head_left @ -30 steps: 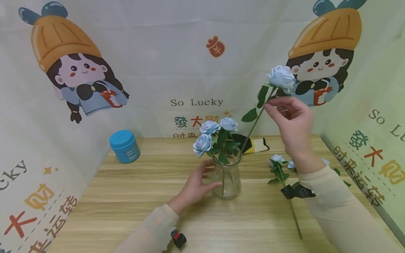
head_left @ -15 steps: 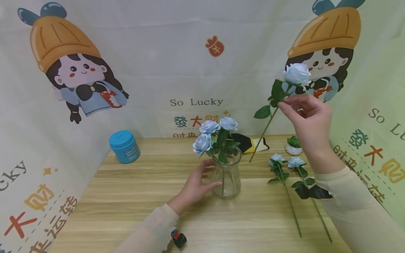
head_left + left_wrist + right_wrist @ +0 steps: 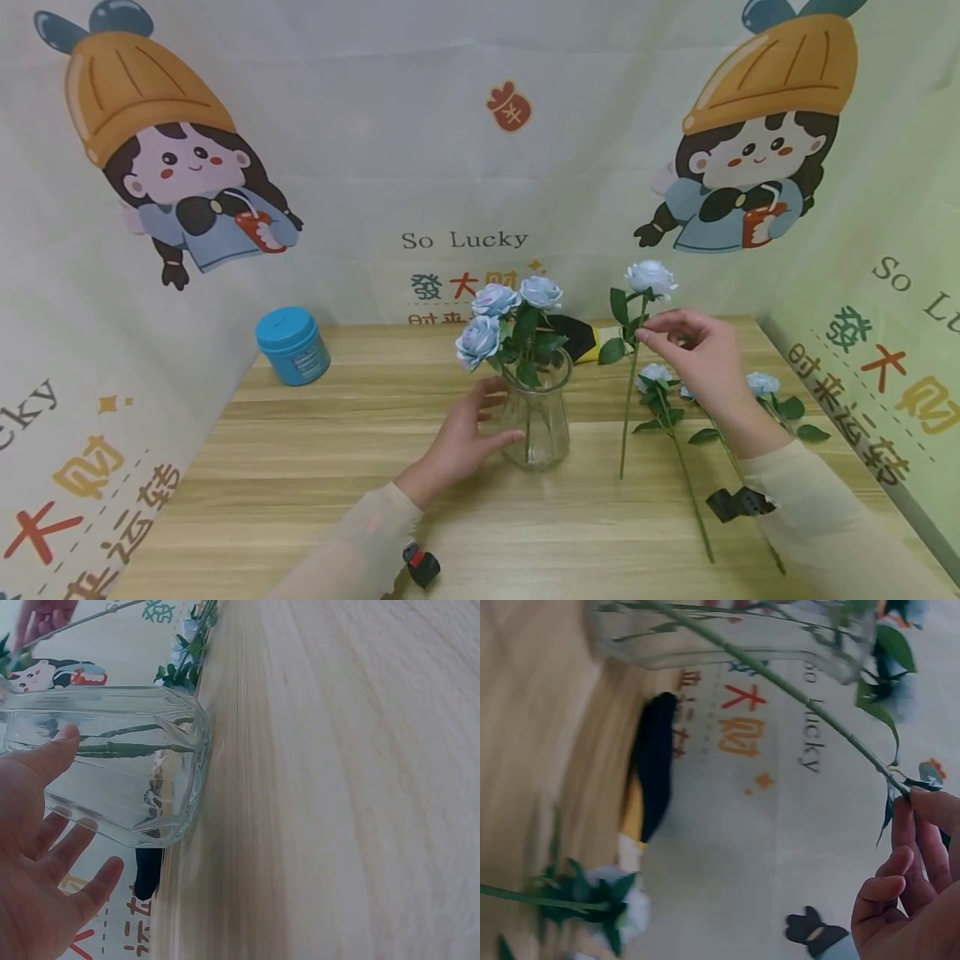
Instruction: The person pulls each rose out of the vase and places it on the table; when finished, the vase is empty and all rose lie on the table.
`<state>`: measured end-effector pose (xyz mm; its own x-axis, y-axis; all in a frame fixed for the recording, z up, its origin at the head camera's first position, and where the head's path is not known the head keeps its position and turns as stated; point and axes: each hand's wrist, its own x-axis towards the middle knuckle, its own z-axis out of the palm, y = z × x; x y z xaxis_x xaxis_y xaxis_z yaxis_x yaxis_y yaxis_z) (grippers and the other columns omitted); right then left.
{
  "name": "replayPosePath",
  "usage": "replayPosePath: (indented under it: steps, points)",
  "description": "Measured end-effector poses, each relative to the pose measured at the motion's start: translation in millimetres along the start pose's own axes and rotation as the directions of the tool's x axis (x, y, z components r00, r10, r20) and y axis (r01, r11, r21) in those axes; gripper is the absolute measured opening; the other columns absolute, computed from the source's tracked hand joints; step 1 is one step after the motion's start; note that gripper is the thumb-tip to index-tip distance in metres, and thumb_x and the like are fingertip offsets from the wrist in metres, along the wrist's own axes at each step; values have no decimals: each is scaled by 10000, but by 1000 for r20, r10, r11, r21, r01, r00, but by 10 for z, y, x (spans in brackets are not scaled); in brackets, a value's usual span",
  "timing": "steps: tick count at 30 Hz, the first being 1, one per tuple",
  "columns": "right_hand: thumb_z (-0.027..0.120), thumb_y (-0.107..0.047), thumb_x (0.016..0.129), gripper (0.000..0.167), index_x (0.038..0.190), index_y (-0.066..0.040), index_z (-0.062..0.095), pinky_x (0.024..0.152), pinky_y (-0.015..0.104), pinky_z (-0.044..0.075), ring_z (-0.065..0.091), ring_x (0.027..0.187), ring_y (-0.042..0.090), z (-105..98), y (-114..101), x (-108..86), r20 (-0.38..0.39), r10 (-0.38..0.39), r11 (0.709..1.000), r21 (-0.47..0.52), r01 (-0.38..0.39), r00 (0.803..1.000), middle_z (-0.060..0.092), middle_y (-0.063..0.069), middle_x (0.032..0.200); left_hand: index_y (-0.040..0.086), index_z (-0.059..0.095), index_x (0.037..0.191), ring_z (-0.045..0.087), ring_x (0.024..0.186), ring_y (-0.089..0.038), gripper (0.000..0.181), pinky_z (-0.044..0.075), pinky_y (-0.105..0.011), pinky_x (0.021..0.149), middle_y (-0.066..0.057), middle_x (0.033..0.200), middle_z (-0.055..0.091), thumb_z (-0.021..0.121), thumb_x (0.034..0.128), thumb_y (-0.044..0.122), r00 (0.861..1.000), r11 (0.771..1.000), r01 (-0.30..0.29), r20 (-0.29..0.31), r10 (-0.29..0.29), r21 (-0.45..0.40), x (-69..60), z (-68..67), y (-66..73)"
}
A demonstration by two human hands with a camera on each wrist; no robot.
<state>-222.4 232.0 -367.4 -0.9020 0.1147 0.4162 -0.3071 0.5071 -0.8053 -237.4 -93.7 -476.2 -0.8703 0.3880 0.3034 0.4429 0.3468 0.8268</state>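
Note:
In the head view, my left hand (image 3: 457, 442) holds the lower side of a clear glass vase (image 3: 553, 425), thumb in front and fingers round the left side. The left wrist view shows the thumb against the vase (image 3: 112, 791) and the other fingers spread along it. Several pale blue artificial roses (image 3: 480, 340) stand in the vase, leaning left. My right hand (image 3: 705, 358) pinches another blue rose (image 3: 651, 279) by its upper stem, right of the vase. It is nearly upright, blossom on top. In the right wrist view its stem (image 3: 802, 697) crosses before the vase.
More roses (image 3: 678, 417) lie on the wooden table (image 3: 300, 500) at the right, partly under my right arm. A blue lidded jar (image 3: 292, 346) stands at the back left. Behind the vase lies a black and yellow object (image 3: 576, 337). A printed cloth (image 3: 360, 125) hangs behind.
The held rose has come away from the vase mouth to the right, then sunk lower and turned more upright. My left hand and the vase have stayed put.

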Motion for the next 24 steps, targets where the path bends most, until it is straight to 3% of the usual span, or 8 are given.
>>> replayPosePath:
  steps: [7, 14, 24]
  points:
    - [764, -276, 952, 212, 1030, -79, 777, 654, 241, 450, 539, 748, 87, 184, 286, -151, 134, 72, 995, -82, -62, 988, 723, -63, 874, 83, 485, 1462, 595, 1325, -390, 722, 520, -590, 1054, -138, 1490, 565, 856, 845, 125, 1000, 1000, 7, 12, -7, -9, -1, -16, 8]
    - [773, -224, 945, 171, 1021, -71, 773, 630, 244, 491, 596, 738, 100, 339, 533, -180, 235, 108, 991, -102, -86, 966, 769, 105, 981, 74, 491, 1452, 596, 1318, -401, 714, 523, -589, 1050, -145, 1479, 572, 858, 841, 113, 1000, 1000, 8, 4, -8, -7, -4, -12, 5]
    - [776, -185, 926, 131, 968, -62, 765, 612, 281, 500, 617, 742, 150, 512, 744, -165, 362, 146, 981, -172, -89, 921, 770, 105, 935, 81, 492, 1447, 601, 1315, -398, 713, 534, -574, 1040, -139, 1473, 576, 862, 840, 129, 1000, 1000, 0, 5, 0, 13, 3, -13, -7]
